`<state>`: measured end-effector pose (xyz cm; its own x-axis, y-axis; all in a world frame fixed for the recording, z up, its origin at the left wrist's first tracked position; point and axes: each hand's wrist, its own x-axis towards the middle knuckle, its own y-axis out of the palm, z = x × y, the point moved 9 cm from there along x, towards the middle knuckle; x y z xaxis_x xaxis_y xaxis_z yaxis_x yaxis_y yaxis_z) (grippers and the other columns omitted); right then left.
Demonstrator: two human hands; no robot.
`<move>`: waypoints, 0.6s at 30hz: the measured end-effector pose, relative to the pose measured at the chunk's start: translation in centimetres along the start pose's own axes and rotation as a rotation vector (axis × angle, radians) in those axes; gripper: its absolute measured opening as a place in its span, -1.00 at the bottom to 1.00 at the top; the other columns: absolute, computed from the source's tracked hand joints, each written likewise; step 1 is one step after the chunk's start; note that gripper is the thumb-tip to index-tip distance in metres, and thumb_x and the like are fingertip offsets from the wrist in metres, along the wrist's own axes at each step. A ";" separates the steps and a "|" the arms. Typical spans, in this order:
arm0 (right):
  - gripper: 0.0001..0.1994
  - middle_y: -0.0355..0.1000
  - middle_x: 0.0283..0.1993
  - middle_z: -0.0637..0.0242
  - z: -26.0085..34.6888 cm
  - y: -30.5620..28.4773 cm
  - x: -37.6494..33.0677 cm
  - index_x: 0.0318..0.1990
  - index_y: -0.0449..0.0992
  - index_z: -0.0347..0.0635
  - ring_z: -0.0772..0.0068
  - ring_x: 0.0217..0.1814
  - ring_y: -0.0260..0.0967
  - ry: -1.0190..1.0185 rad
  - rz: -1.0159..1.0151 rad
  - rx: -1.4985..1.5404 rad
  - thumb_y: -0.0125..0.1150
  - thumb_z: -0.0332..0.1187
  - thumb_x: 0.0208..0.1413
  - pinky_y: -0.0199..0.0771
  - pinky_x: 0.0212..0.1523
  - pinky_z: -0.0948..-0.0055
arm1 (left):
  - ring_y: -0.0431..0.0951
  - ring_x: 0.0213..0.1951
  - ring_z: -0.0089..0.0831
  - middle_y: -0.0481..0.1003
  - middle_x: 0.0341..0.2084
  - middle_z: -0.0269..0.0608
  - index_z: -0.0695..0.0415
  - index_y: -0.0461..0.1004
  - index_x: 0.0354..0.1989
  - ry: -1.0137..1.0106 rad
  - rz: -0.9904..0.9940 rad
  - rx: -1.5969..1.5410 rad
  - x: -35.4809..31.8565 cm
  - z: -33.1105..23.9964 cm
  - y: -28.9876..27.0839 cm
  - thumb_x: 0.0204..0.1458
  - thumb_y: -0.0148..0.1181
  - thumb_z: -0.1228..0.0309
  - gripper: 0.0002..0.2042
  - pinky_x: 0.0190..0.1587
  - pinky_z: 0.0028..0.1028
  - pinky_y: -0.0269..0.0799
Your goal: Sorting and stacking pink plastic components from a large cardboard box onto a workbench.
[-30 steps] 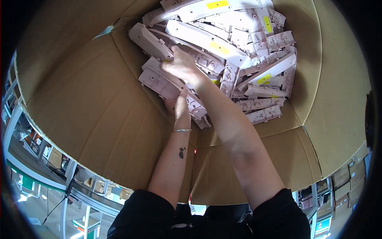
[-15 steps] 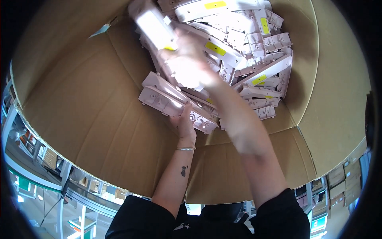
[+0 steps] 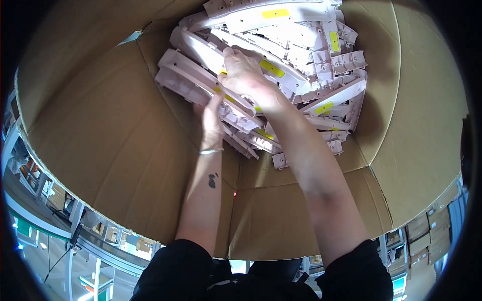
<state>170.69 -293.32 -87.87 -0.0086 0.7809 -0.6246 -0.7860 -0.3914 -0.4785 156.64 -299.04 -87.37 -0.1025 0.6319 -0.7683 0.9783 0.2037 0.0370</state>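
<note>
White plastic parts [image 3: 281, 65] with yellow stickers lie in a pile inside a big cardboard box [image 3: 100, 150], under and around both hands. The left hand [image 3: 212, 123] reaches up and its fingers touch the long part [image 3: 201, 80] at the left side of the pile; if it grips, I cannot tell. Just right of it, the right hand [image 3: 246, 75] lies curled on top of the same pile, closed on that long part.
</note>
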 end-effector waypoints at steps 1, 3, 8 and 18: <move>-0.59 0.36 -0.15 -0.11 -0.2 0.2 0.0 -0.14 0.24 -0.36 0.02 -0.01 0.31 0.043 0.084 0.041 0.13 -0.29 -0.12 0.31 0.00 0.23 | 0.38 -0.14 -0.41 0.39 -0.21 -0.21 0.25 0.31 -0.06 0.044 0.046 -0.009 1.1 -0.1 -0.3 -0.24 0.23 0.52 -0.54 -0.03 -0.44 0.26; -0.59 0.36 -0.15 -0.11 -1.2 0.1 -0.1 -0.15 0.24 -0.37 0.04 -0.01 0.31 0.026 0.134 0.028 0.12 -0.29 -0.12 0.30 0.00 0.24 | 0.38 -0.13 -0.42 0.39 -0.20 -0.21 0.24 0.30 -0.05 0.007 0.048 0.007 1.9 0.3 -0.5 -0.23 0.23 0.53 -0.52 -0.03 -0.43 0.25; -0.60 0.32 -0.12 -0.04 -2.0 -0.3 -2.7 -0.13 0.29 -0.35 0.03 0.02 0.26 -0.008 -0.104 -0.063 0.14 -0.41 -0.19 0.28 0.01 0.20 | 0.37 -0.10 -0.43 0.37 -0.13 -0.22 0.22 0.26 0.01 -0.150 0.142 -0.032 3.0 2.6 0.1 -0.26 0.26 0.54 -0.45 0.00 -0.45 0.24; -0.17 0.15 0.05 0.04 -4.5 -2.5 -3.2 0.07 0.17 -0.32 0.07 0.14 0.06 0.268 -0.281 -0.099 0.40 -0.06 -0.37 0.11 0.12 0.18 | 0.31 -0.01 -0.40 0.37 -0.12 -0.21 0.19 0.33 -0.05 -0.204 0.184 -0.064 3.5 1.8 0.8 -0.13 0.22 0.27 -0.54 0.08 -0.35 0.19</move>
<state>175.45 -297.05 -87.45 0.3701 0.7146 -0.5936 -0.6714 -0.2359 -0.7026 157.41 -298.02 -91.22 0.1204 0.5005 -0.8573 0.9632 0.1501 0.2229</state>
